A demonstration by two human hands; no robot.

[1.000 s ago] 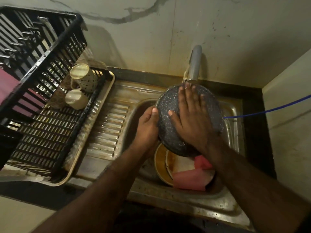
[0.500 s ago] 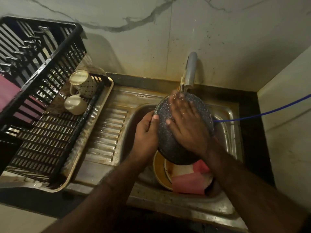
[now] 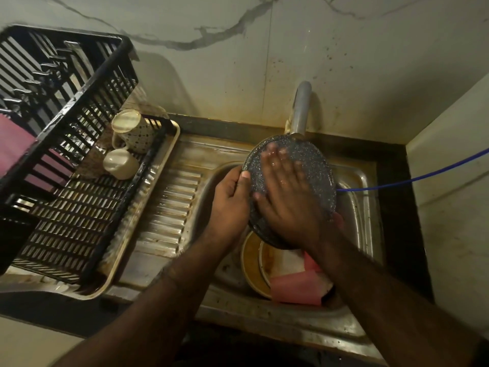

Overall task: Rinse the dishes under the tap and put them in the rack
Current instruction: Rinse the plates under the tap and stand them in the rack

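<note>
**Speckled plate under the tap, rub in progress**

Speckled plate point(image 3: 315, 165) tilted over sink point(image 3: 357, 181), below tap point(image 3: 300, 109). Left hand point(image 3: 231, 200) grips its rim. Right hand point(image 3: 285, 189), flat and wet, has slid leftward across the face. Rinsing continues; rack point(image 3: 66, 197) placement pending.

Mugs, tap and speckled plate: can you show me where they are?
Spotted mug point(image 3: 132, 131): head view, on its dotted side.
Plain mug point(image 3: 120, 164): head view, on its pale body.
Tap point(image 3: 300, 109): head view, on its metal spout.
Speckled plate point(image 3: 313, 165): head view, on its bare speckled surface.
</note>
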